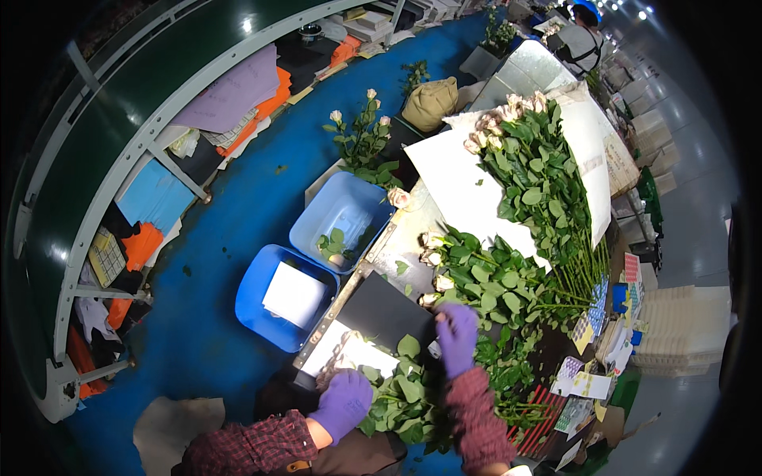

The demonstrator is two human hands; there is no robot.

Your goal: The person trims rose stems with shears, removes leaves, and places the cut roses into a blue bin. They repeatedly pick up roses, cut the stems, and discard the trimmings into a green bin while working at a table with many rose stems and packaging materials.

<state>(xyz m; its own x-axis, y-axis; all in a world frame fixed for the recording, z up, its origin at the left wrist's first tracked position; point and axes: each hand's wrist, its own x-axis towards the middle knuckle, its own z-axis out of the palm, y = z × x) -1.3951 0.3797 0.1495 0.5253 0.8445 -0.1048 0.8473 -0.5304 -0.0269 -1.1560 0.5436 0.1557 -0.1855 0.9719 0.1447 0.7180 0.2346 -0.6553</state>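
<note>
My left hand [345, 400], in a purple glove, is curled at the blooms of a bunch of pale roses [344, 351] at the table's near edge. The leaves [411, 390] of this bunch spread to the right of that hand, over white paper [381, 359]. My right hand [458, 339], gloved the same way, is bent beside a second group of roses [443, 282]. Its fingertips are close to the lowest bloom, and whether they hold anything is unclear. A dark sheet [381, 312] lies on the table left of my right hand.
Left of the table stand a blue bin [253, 303] with white paper inside and a lighter blue bin [306, 223] with leaves. More roses [536, 166] lie on white paper farther up. Stacked trays [684, 327] stand right; shelving [149, 134] runs left. A person [580, 44] works far off.
</note>
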